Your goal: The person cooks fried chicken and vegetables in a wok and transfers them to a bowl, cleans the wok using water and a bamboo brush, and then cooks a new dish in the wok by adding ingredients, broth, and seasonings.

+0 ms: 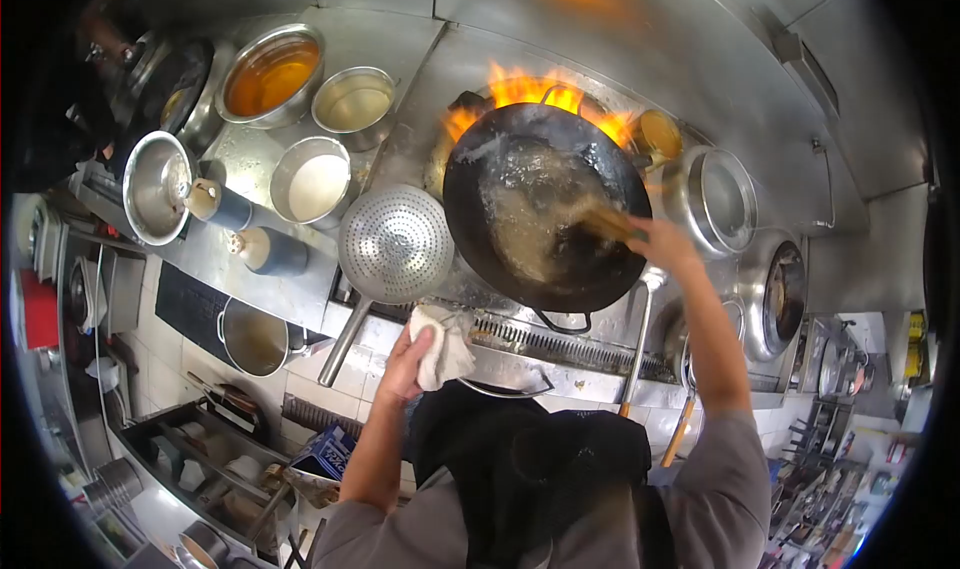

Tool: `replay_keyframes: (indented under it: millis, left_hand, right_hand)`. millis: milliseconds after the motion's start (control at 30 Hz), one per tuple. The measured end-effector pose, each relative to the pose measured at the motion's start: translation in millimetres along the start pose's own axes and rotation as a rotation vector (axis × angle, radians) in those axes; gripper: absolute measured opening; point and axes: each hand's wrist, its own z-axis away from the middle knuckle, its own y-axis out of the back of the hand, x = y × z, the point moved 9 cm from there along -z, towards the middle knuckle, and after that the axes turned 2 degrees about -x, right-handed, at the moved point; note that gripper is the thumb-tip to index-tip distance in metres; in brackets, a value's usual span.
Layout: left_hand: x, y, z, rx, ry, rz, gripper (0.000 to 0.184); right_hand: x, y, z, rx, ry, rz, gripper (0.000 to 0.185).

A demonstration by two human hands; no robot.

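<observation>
A large black wok [545, 204] sits over the burner with liquid in its bottom, and orange flames [535, 91] rise behind its far rim. My right hand [665, 244] reaches over the wok's right side, fingers closed round a light brown wok brush [608, 223]. The brush's working end lies over the liquid and is blurred. My left hand [405, 362] is near the counter's front edge, below the wok, closed on a folded whitish cloth [443, 354]. Close to that cloth, a perforated strainer [396, 244] rests with its handle pointing towards me.
Left of the wok stand a bowl of orange liquid [272, 77], a pot of pale liquid [354, 101], a pot of white liquid [311, 181] and two squeeze bottles [268, 251]. Metal bowls [722, 201] and a long-handled ladle [640, 339] are at the right. A person's dark sleeve [60, 119] shows far left.
</observation>
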Motion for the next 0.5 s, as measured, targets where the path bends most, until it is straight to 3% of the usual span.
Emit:
replay_keyframes:
  millis: [33, 67, 100, 167, 200, 267, 300, 333, 433, 500]
  left_hand:
    - [-8.9, -16.1, -0.6, -0.031, 0.031, 0.1, 0.052]
    - [-13.3, -36.0, -2.5, -0.106, 0.03, 0.038, 0.068]
    - [-21.4, -45.6, -7.5, -0.108, 0.027, 0.039, 0.068]
    - [-41.0, -65.0, -13.6, -0.166, 0.086, 0.3, 0.079]
    - [-47.7, -68.5, -14.3, -0.154, 0.1, 0.234, 0.087]
    - [-52.0, -89.5, -5.0, -0.152, 0.174, 0.368, 0.086]
    - [-56.5, -100.1, -2.8, -0.154, 0.246, 0.504, 0.086]
    - [-65.7, -96.7, -7.1, -0.146, 0.235, 0.451, 0.086]
    - [-65.8, -145.9, -7.8, -0.194, 0.215, 0.347, 0.087]
    - [-89.6, -175.5, -26.3, -0.216, 0.216, 0.351, 0.067]
  right_hand:
    - [-25.2, 6.2, -9.8, 0.112, -0.018, -0.022, 0.051]
    - [-27.0, -30.0, -34.6, 0.146, -0.069, 0.017, 0.05]
    - [-30.1, -63.4, -58.1, 0.183, -0.117, 0.057, 0.05]
    - [-95.9, -65.6, -28.3, 0.247, -0.022, -0.097, 0.052]
    - [-95.7, -60.8, -7.4, 0.247, -0.023, -0.104, 0.052]
    - [-105.3, -50.2, 30.2, 0.094, 0.17, -0.131, 0.055]
    - [-65.5, -35.0, 43.1, -0.081, 0.175, 0.012, 0.056]
    - [-45.8, -10.1, 49.3, -0.09, 0.092, 0.08, 0.057]
    - [6.7, 9.3, 4.0, 0.094, -0.064, 0.068, 0.059]
    - [1.9, -8.7, -44.4, 0.21, -0.076, -0.066, 0.059]
